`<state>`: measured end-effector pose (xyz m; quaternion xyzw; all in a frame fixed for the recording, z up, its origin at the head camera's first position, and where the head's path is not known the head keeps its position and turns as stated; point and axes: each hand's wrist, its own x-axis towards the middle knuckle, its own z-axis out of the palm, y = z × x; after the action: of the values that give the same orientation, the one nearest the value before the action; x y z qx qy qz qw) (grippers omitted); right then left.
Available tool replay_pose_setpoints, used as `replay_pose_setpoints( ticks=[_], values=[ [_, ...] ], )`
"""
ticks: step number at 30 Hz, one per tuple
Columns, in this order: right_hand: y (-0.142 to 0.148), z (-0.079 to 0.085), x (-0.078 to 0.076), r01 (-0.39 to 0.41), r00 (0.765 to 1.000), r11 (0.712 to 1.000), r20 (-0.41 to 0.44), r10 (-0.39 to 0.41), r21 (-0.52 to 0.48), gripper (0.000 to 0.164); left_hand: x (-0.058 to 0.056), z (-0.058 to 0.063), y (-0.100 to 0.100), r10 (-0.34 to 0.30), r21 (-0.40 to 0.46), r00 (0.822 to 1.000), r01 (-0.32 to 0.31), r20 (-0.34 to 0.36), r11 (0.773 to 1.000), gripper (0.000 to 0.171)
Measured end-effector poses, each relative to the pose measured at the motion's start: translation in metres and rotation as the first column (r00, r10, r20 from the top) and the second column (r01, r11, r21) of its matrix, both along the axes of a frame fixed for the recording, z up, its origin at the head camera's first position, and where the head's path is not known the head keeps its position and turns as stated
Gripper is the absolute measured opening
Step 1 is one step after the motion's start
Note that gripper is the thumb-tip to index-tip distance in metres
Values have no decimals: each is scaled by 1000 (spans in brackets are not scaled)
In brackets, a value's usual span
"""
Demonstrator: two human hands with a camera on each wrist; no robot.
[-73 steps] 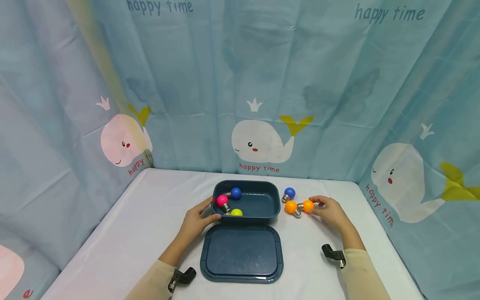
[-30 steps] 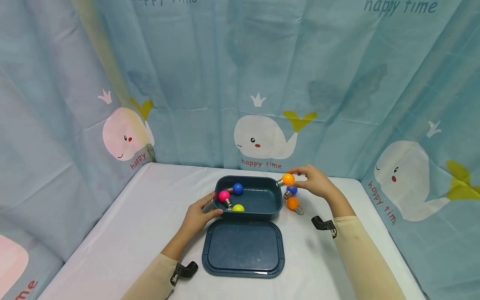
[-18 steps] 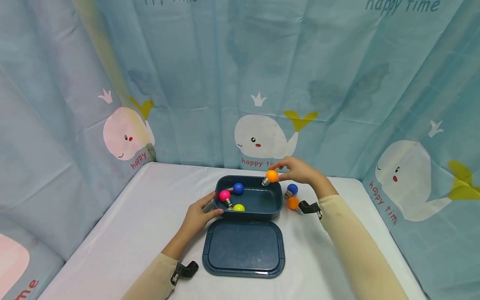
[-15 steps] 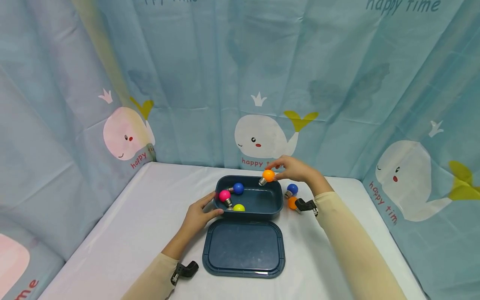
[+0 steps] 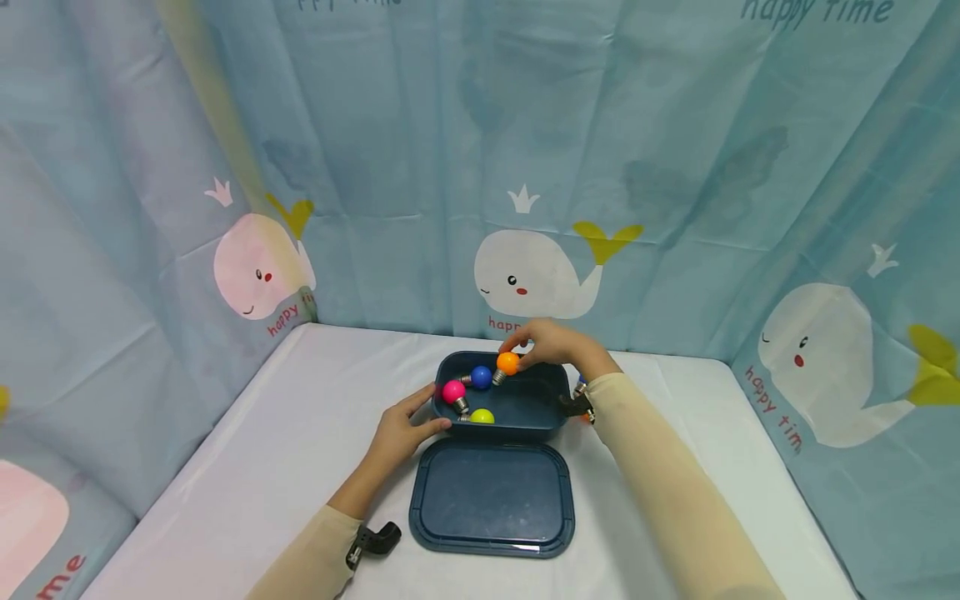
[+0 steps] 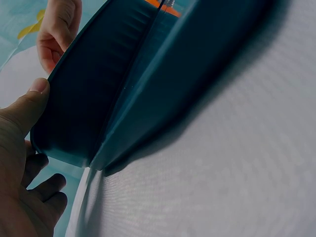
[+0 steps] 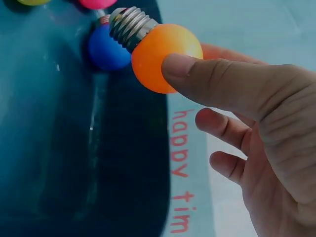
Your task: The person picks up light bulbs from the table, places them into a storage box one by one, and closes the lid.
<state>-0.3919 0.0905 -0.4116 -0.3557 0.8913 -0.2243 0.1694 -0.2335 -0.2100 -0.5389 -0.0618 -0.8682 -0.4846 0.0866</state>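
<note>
My right hand [image 5: 551,343] pinches an orange light bulb [image 5: 507,362] between thumb and fingers, over the back of a dark blue box [image 5: 502,434]. The metal screw base of this bulb points down and left. In the right wrist view the thumb [image 7: 217,81] presses on the orange globe, and two other fingers curl free below. Inside the box, toward its left, lie a blue bulb [image 5: 482,377], a pink bulb [image 5: 453,391] and a yellow bulb [image 5: 482,416]. My left hand [image 5: 397,433] holds the box's left end, thumb at the front corner.
A dark blue lid [image 5: 492,500] lies flat in front of the box. Right of the box, another blue bulb [image 5: 582,380] and another orange bulb [image 5: 586,417] are mostly hidden by the right wrist and its camera. A whale-print curtain [image 5: 420,167] hangs behind the white table.
The right hand has picked the orange bulb up from the table right of the box and carried it left over the box. The left hand has stayed on the box.
</note>
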Motion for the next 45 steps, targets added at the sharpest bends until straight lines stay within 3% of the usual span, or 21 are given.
replay_pose_setpoints(
  ticks=[11, 30, 37, 45],
  values=[
    [-14, -25, -6, -16, 1000, 997, -19, 18, 76, 34, -1, 0, 0, -5, 7, 1000, 5, 11, 1000, 82],
    [-21, -43, -3, -25, 991, 985, -128, 47, 173, 34, -1, -1, 0, -6, 4, 1000, 6, 9, 1000, 83],
    [-18, -34, 4, -26, 992, 997, -120, 34, 74, 39, -1, 0, -1, -4, 0, 1000, 4, -4, 1000, 86],
    [-6, -4, 29, 23, 970, 999, -241, -33, -46, 39, 0, 0, -1, -2, -3, 1000, 2, 2, 1000, 83]
  ],
)
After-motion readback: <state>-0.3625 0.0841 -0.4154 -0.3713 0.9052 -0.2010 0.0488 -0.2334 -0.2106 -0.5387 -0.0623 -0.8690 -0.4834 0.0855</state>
